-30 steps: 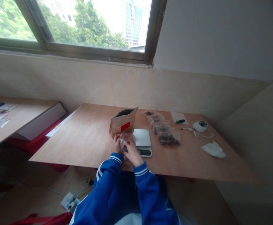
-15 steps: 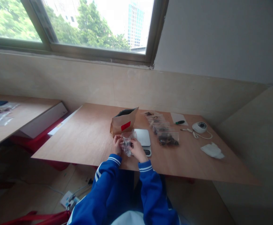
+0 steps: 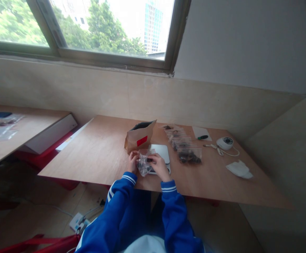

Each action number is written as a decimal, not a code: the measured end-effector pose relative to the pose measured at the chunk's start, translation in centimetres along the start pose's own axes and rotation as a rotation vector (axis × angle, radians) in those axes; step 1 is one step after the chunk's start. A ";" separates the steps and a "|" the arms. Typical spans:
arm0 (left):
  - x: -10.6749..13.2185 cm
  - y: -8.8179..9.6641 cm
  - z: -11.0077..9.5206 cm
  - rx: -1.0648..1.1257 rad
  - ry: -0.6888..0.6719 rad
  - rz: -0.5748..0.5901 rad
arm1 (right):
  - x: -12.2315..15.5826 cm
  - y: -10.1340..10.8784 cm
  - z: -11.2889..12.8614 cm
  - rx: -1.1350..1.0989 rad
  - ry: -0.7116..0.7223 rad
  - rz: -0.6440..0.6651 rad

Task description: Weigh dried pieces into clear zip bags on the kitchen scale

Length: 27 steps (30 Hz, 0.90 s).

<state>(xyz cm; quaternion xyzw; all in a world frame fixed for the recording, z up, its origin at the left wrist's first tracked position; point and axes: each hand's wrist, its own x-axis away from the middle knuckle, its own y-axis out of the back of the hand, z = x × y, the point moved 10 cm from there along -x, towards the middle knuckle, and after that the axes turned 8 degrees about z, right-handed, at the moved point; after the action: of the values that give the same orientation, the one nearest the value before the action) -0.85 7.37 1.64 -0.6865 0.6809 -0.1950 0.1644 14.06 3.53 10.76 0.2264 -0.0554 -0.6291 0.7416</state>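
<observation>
**Both hands pinched a small clear bag at the near edge of the table**

Nearest the camera, two blue sleeves with white cuff stripes reached onto the plywood table. The left hand and the right hand each closed on one upper corner of a small clear plastic bag, which hung crumpled between them just in front of the kitchen scale. The bag's film was thin and glossy; something dark showed low inside it, too small to identify. Its mouth faced up and its long axis ran roughly vertical, the bottom sagging toward the table's near edge.

The scale was a flat, pale grey square slab, its front edge partly hidden behind the right hand. Just left of and behind the scale stood a brown kraft-paper pouch with a red label, upright, its dark mouth open. To the right of the scale lay a row of flat clear bags with dark contents, overlapping and running away toward the wall. Farther right of the scale sat a green-capped marker on a paper slip, a round white device with a cord, and a crumpled white tissue.
</observation>
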 end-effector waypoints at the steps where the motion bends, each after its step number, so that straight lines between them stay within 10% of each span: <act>1: 0.0 0.0 0.1 -0.007 0.009 0.008 | 0.1 0.4 0.0 -0.014 0.002 -0.016; 17: -0.1 0.2 0.6 -0.020 0.031 0.005 | 0.8 3.3 -0.2 -0.391 -0.006 -0.123; 27: -0.2 0.4 0.5 -0.032 0.008 0.012 | -8.2 7.3 10.4 -0.193 0.327 -0.377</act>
<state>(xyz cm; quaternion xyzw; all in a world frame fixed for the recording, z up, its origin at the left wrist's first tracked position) -0.93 7.52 1.00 -0.6843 0.6886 -0.1859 0.1520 15.18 9.37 24.68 0.2596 0.1686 -0.7135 0.6286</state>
